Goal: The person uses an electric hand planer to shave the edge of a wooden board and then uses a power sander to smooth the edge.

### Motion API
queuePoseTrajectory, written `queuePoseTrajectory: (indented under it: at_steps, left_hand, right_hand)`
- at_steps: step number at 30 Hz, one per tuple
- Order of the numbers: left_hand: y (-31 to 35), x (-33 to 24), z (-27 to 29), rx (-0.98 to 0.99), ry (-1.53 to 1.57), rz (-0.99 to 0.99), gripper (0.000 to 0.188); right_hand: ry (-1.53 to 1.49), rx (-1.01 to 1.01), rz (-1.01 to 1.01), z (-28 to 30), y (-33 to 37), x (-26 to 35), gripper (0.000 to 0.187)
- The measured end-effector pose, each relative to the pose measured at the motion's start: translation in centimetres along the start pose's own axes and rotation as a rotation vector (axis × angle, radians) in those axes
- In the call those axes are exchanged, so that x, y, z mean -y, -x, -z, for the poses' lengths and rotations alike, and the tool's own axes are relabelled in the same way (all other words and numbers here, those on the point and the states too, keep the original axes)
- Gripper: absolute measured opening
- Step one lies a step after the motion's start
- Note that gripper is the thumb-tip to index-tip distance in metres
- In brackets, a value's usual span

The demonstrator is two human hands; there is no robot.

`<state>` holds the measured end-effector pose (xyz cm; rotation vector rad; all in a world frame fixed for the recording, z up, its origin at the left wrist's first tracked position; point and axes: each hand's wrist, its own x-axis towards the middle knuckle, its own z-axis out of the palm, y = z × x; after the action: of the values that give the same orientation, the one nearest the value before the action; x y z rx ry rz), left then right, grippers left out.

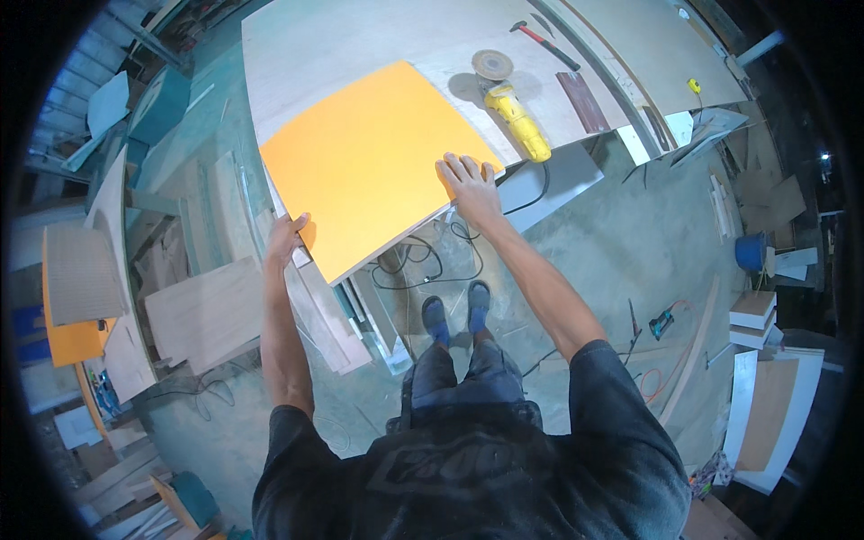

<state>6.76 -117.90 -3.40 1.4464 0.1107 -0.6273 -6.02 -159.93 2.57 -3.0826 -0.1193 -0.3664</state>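
"Orange panel (378, 171), lying on the bench (301, 45). Its near corner seems to jut past the edge. How will it handle?"

"Stiff, I'd say. Its near edge shows some thickness, like board, so I'd expect moderate weight and little bend."

"Slippery?"

"Perhaps a bit. The face looks smooth, so palms alone could slide. Fingers beneath and thumb on top should hold better."

"What's the left hand (284, 238) doing?"

"Gripping the left edge near that jutting corner, thumb over the top. Its fingers are mostly hidden."

"And the right hand (472, 189)?"

"Open, fingers spread on the top by the right-hand corner. That presses more than it lifts."

"Anything fragile?"

"Corners and face, probably; a knock could chip or scratch them. The grinder (516, 121) lies just beside the right side, the hammer (544, 45) farther off. Best hold: opposite edges, both hands wrapped, clear of the corners."
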Motion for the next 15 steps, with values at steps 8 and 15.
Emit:
queuePoseTrajectory:
  at_steps: [8, 15]
  left_hand:
    - [5.3, -6.0, -10.8, -0.753, -1.295, -0.026, 0.051]
    - [22.2, -18.2, -26.6, 0.546, -0.037, -0.815, 0.014]
  right_hand:
    - [-0.036, 0.088, 0.028, -1.7, 0.7, -3.0, 0.058]
    - [-0.340, -0.050, -0.009, 4.0, 1.8, -6.1, 0.059]
